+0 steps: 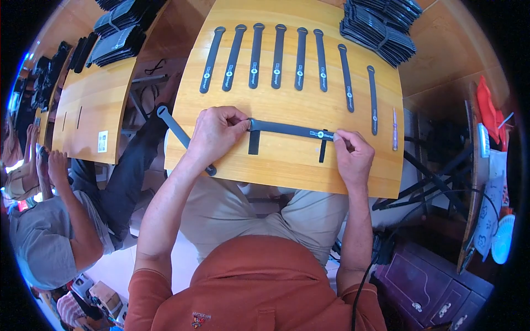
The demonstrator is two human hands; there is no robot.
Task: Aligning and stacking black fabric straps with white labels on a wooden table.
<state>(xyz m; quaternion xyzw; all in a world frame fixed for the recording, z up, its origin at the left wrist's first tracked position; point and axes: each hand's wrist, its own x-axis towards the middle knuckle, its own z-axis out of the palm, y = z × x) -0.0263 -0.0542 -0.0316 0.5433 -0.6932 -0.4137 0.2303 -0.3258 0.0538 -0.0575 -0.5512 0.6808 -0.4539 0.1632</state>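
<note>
Hands, left to right. Left hand (218, 129): closed to a pinch, thumb and fingertips on the rounded head of a grey strap (281, 128). Right hand (353, 154): likewise nearly closed, thumb and forefinger gripping the strap's other end. The strap runs between the two, slanting slightly down to the right, near the front of the wooden counter (292, 174). A wide dark strip (254, 142) shows below its left end; it crosses a narrow dark strip (323, 150) at its right. Whether these are laid on or set into the wood, cannot tell

Surface and room, left to right. A co-worker in a grey shirt (44, 231) sits by a neighbouring counter (91, 94), which bears banded dark stacks (116, 47). On the near counter, one loose strap (179, 131) lies aslant, partly behind the left wrist. Beyond the hands, eight straps in a row (277, 58), apart from one another, slotted heads away from the person; the two rightmost sit lower. Behind them at right, banded dark bundles (381, 36); near the right edge, a slim tool with a purple handle (395, 138). Far right: a red item (488, 107), and a purple cabinet (419, 287) on the floor

Markings, left to right. White printed label (102, 141) on the neighbouring counter, too small to read; small lettered emblem (201, 319) on the person's russet shirt (265, 281); white lettering with a round mark on the row of straps and on the held one
</note>
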